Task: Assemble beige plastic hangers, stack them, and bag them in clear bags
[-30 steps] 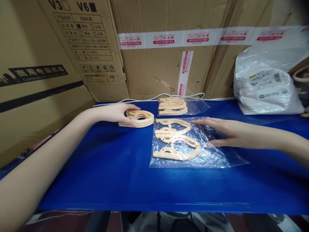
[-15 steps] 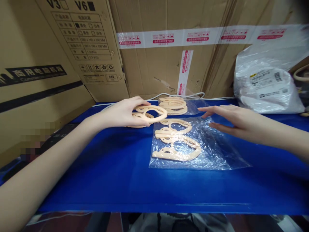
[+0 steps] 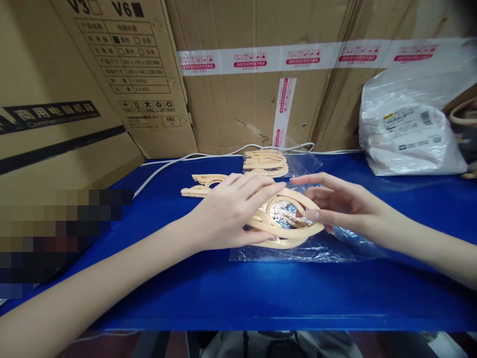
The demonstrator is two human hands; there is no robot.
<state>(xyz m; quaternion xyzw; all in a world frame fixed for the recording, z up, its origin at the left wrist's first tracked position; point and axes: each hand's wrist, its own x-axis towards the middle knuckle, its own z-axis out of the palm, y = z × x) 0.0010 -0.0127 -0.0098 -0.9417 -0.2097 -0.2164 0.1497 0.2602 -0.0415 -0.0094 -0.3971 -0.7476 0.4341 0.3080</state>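
My left hand (image 3: 231, 214) is closed over the left part of a beige plastic folding hanger (image 3: 290, 232), fingers on top and thumb along the near side. The thumb and fingers of my right hand (image 3: 345, 205) close on that hanger's rounded right end. It is held just over a clear plastic bag (image 3: 246, 254) lying on the blue table; other hangers inside the bag are mostly hidden by the hands and the held one. Left of my left hand lie more beige hangers (image 3: 192, 192), partly covered by that hand.
Behind, a bagged stack of beige hangers (image 3: 266, 163) rests near a white cable (image 3: 164, 171). Cardboard boxes (image 3: 231, 109) wall the back and left of the blue table (image 3: 208, 293). A white plastic parcel (image 3: 410, 134) stands at the back right.
My left hand has carried a hanger rightward and nearer, over the clear bag. My right hand has moved a little and now grips the hanger's right end; before, it was empty.
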